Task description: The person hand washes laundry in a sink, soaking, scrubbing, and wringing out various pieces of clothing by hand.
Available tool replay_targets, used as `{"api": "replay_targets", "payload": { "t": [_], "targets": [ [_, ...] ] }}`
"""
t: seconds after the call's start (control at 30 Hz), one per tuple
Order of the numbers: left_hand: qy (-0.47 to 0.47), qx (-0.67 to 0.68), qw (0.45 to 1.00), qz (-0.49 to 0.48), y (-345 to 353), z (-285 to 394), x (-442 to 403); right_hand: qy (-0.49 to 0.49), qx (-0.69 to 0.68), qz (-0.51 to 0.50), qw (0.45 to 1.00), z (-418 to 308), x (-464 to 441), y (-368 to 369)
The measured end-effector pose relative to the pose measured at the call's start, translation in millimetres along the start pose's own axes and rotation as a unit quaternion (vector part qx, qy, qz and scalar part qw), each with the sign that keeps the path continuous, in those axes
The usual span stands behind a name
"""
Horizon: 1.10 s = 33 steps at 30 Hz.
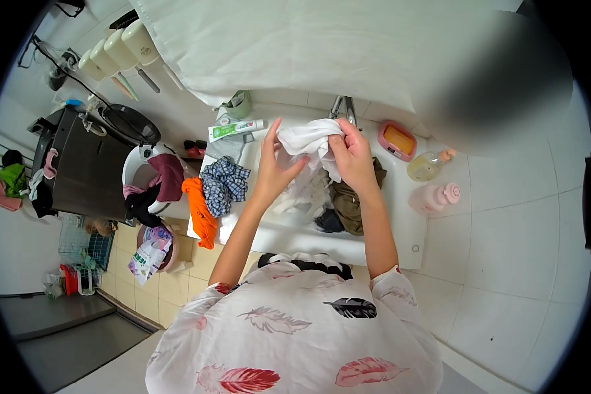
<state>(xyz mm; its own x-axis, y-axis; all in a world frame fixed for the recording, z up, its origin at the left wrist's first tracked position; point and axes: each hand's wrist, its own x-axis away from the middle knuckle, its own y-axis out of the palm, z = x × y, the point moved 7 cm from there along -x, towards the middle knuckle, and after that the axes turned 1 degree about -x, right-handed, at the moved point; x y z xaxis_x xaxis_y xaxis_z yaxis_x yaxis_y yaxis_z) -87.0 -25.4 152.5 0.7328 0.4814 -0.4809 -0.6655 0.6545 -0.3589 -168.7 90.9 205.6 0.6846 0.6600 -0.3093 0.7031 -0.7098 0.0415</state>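
White cloth (308,139) up in the air over the sink (407,226), bunched, one end hanging below the fingers. Right hand (353,159) closed on it, thumb on top, pinching its right side. Left hand (279,164) spread wide at the cloth's left edge, thumb and fingers well apart; cannot tell how firmly it touches, if at all. Tap (348,110) just behind. In the basin below: wet pale cloth (301,197), part hidden by the arms; olive cloth (349,207) to its right; dark cloth (329,222) near the front wall. On the left ledge: toothpaste (233,130) lying on grey cloth (227,148), then checked cloth (223,188) touching orange cloth (201,213), which droops over the edge. Right side: soap box (396,142) with orange soap inside, pump bottle (425,167), pink bottle (432,197) nearest the wearer
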Motion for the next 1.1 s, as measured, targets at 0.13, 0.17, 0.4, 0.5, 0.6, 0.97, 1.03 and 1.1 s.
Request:
{"api": "replay_targets", "payload": {
  "t": [0.13, 0.17, 0.4, 0.5, 0.6, 0.97, 1.03, 1.1],
  "targets": [
    [-0.120, 0.049, 0.991, -0.030, 15.3, -67.0, 24.6, 0.015, 0.009, 0.031, 0.999, 12.4, 1.9, -9.6],
    [-0.180, 0.044, 0.978, -0.096, 21.7, -78.3, 29.7, 0.013, 0.056, 0.040, 0.998, 14.1, 1.9, -13.3],
    [-0.069, -0.080, 0.994, 0.026, -24.1, -70.9, 10.5, 0.003, 0.171, 0.106, 0.980, 4.8, -2.0, -57.5],
    [-0.125, -0.063, 0.990, 0.032, -41.3, -74.9, -6.4, -0.007, 0.165, 0.126, 0.978, 8.9, -5.6, -72.0],
    [-0.106, -0.054, 0.992, 0.043, -50.5, -70.3, -21.4, -0.026, 0.175, 0.139, 0.974, 5.5, -9.3, -78.2],
    [-0.009, 0.014, 1.000, 0.003, -87.1, 5.9, -39.7, -0.012, 0.134, 0.088, 0.987, -18.7, 4.0, -89.6],
    [-0.014, 0.017, 1.000, -0.021, -87.0, -3.9, -23.9, 0.013, 0.148, 0.046, 0.988, -8.2, 20.7, -82.4],
    [-0.174, 0.057, 0.977, -0.113, -75.6, -49.5, 2.3, 0.079, 0.221, -0.032, 0.971, 5.5, 37.7, -69.2]
  ]
}}
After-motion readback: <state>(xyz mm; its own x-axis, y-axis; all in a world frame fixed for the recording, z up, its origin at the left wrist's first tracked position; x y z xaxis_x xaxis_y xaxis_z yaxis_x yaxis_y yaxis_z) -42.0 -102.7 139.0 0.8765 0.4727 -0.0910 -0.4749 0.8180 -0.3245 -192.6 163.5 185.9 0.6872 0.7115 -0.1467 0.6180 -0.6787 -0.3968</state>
